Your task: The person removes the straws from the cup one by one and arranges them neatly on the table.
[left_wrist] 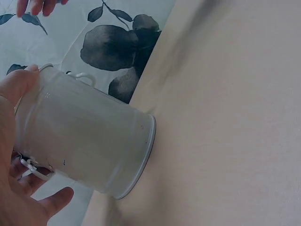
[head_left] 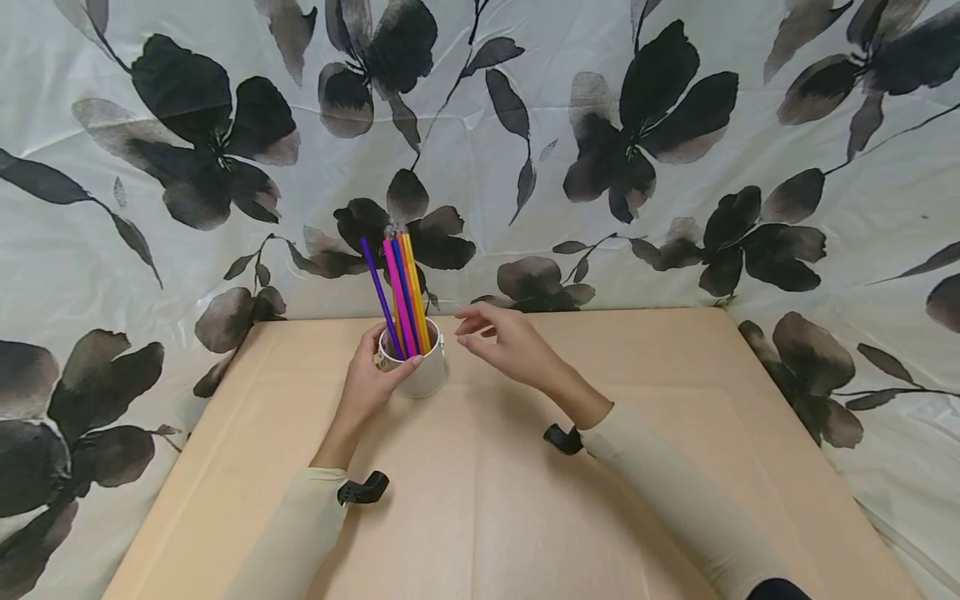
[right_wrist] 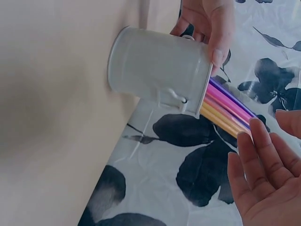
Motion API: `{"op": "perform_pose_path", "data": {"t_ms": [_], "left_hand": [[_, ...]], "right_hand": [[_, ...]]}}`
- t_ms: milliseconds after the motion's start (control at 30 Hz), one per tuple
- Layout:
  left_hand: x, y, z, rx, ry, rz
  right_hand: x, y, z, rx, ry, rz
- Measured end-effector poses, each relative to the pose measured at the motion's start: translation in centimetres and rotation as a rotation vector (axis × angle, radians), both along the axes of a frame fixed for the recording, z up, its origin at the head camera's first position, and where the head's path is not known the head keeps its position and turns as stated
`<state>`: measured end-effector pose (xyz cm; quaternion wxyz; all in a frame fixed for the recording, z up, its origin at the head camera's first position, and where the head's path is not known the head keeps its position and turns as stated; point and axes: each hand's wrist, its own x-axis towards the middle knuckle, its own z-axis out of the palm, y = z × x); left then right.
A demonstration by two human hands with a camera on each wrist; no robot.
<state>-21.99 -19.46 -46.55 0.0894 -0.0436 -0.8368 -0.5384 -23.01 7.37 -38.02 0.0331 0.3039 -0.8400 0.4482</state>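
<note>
On the tan worktop, toward twelve o'clock, the left hand curls round a white tin cup standing near the far edge. Coloured straws stand upright inside. At one o'clock of the cup, the right hand hovers with fingers loosely spread, holding nothing. It looks like the steadying step; next would be pinching one straw.

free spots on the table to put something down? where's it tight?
Bare table runs right of the right hand out to the right edge, and across the near strip between the two sleeves. The left side beyond the left hand is bare too. It is crowded at the back middle: the white cup of straws, gripped by the left hand, right hand close beside.
</note>
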Motion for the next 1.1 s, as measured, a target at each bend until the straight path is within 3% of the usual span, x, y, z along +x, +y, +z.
{"op": "perform_pose_path", "data": {"t_ms": [167,300,567,1100], "left_hand": [[0.0,0.0,0.1,-0.005,0.016,0.012],[0.1,0.2,0.0,0.047,0.018,0.002],[2.5,1.4,3.6,0.096,-0.018,-0.037],[2.1,1.0,3.3,0.148,-0.036,-0.086]], "right_hand": [[-0.6,-1.4,0.1,0.001,-0.017,-0.001],[-1.1,-2.5,0.0,-0.016,-0.023,0.002],[-1.8,-4.9,-0.4,-0.086,-0.063,0.014],[-3.4,-8.9,-1.3,-0.082,-0.006,-0.084]]}}
